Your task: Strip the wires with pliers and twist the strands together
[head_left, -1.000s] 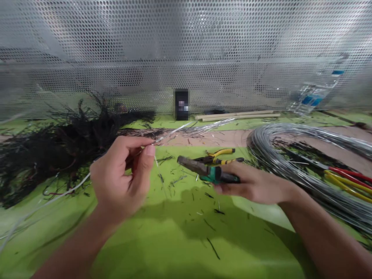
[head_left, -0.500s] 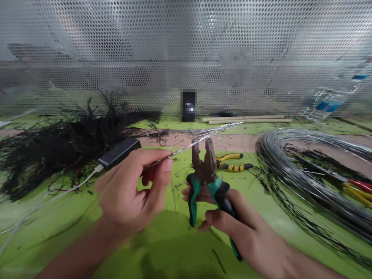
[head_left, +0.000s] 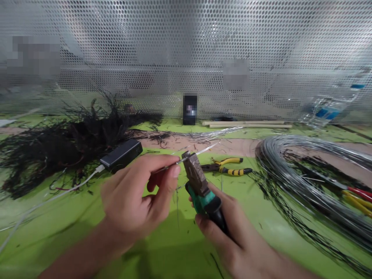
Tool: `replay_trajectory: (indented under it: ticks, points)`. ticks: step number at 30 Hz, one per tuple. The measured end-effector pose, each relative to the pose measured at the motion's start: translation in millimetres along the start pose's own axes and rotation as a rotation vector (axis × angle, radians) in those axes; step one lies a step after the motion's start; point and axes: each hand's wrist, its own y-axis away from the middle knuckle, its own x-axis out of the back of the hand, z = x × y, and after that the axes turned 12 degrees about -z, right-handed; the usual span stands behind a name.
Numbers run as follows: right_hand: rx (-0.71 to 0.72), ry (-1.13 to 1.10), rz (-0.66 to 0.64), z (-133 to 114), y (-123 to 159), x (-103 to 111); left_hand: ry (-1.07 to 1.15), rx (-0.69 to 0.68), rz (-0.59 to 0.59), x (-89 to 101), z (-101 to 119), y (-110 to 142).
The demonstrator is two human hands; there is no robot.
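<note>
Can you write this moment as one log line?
left hand: pinches wire | right hand: holds green-handled pliers, jaws at wire | yellow-handled pliers: on green table

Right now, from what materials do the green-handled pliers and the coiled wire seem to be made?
Green-handled pliers: probably steel, from the dull grey-brown jaws; grips likely plastic or rubber, coloured green and black. Coiled wire: apparently bare metal, from its silvery shine; which metal is unclear.

On the tabletop [head_left: 168, 248], a fibre heap [head_left: 75, 133] lies left, a power bank [head_left: 122, 152] before its right end; pliers [head_left: 232, 171] lie beyond the right hand [head_left: 232, 230], sticks [head_left: 247, 126] behind them, a wire coil [head_left: 270, 166] right, a bottle [head_left: 327, 113] far right.
</note>
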Motion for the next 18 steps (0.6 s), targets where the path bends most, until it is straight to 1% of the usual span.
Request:
replay_trajectory:
  ticks: [4,9,11,15,18]
  points:
    - [-0.011,-0.012,-0.013,5.6,-3.1,-3.4,-0.029,0.029,-0.016,-2.4,2.7,0.7]
    - [-0.045,-0.077,-0.036,11.0,-6.8,-8.5,0.009,0.007,-0.024,-5.8,1.6,0.3]
    - [-0.076,-0.118,-0.045,11.7,-9.3,-9.9,0.048,0.016,-0.056,-6.7,-1.6,0.3]
    - [-0.161,-0.275,-0.085,10.6,-14.2,-10.1,0.129,0.046,-0.122,-6.5,-9.6,0.2]
    - [-0.169,-0.337,-0.069,9.2,-15.2,-10.0,0.187,0.077,-0.19,-3.5,-13.5,-1.7]
